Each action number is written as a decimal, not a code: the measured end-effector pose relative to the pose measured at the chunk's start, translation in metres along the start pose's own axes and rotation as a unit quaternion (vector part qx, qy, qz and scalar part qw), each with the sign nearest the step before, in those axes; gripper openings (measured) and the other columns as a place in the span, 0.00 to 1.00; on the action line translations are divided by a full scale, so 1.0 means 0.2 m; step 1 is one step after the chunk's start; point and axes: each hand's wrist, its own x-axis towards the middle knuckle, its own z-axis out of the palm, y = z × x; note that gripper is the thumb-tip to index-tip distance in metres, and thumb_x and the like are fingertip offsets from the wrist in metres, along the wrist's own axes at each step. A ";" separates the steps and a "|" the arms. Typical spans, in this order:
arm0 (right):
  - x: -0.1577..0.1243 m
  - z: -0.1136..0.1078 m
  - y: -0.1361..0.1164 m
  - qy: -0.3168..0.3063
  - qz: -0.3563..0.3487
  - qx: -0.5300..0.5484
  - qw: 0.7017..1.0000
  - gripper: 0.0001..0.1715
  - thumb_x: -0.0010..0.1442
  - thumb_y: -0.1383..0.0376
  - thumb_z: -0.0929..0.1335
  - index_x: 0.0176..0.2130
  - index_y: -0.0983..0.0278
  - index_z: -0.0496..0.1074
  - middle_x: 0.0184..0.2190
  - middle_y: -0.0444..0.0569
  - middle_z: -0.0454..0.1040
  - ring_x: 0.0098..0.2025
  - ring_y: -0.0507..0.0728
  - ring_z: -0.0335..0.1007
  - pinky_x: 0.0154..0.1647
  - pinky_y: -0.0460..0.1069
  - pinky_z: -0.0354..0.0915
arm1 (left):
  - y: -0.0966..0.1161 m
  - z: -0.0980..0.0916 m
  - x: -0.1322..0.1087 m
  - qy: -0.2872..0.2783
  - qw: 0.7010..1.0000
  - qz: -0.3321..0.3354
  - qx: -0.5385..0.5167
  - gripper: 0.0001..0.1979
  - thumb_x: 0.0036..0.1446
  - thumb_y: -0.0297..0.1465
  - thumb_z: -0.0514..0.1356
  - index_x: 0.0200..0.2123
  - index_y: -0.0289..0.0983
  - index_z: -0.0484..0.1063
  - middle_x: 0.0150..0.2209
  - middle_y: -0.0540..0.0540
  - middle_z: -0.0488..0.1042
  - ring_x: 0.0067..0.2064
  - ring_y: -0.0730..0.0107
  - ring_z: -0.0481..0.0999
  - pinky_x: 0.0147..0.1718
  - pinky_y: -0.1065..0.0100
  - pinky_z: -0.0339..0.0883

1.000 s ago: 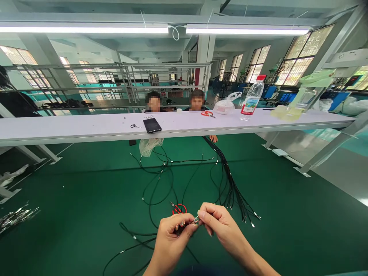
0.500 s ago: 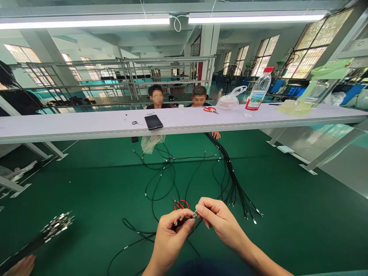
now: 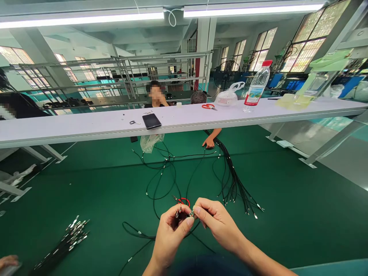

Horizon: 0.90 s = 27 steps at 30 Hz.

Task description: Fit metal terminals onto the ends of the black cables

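My left hand (image 3: 170, 235) is closed around several black cable ends, whose small metal tips (image 3: 177, 212) poke up between thumb and fingers. One cable's metal connector (image 3: 191, 214) sticks out past my left thumb. My right hand (image 3: 220, 224) meets it there, thumb and forefinger pinched on that connector; the exact grip is too small to make out. Just behind my hands lies a tool with red handles (image 3: 185, 201), partly hidden by my left hand. Loose black cables (image 3: 138, 232) curl over the green table around and under my hands.
A cable bundle with metal ends (image 3: 76, 232) lies at left, near a person's hand (image 3: 8, 261). Another black cable bundle (image 3: 232, 168) lies at right; a co-worker's hand (image 3: 209, 142) is beside it. A raised shelf (image 3: 109, 128) carries a phone (image 3: 151, 121) and a bottle (image 3: 257, 86).
The left cable bundle has been let go and lies farther right; the hand there has drawn away. The co-worker's hand opposite has reached toward a cable end. My hands barely moved.
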 end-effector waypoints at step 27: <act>0.09 -0.01 0.10 -0.008 0.045 0.124 0.991 0.27 0.58 0.49 0.59 0.22 0.68 0.62 0.18 0.42 0.57 0.21 0.47 0.51 0.24 0.44 0.49 | -0.01 0.00 0.00 0.024 0.998 -0.029 0.053 0.17 0.47 0.41 0.61 0.30 0.31 0.72 0.30 0.44 0.70 0.31 0.73 0.66 0.32 0.74 0.62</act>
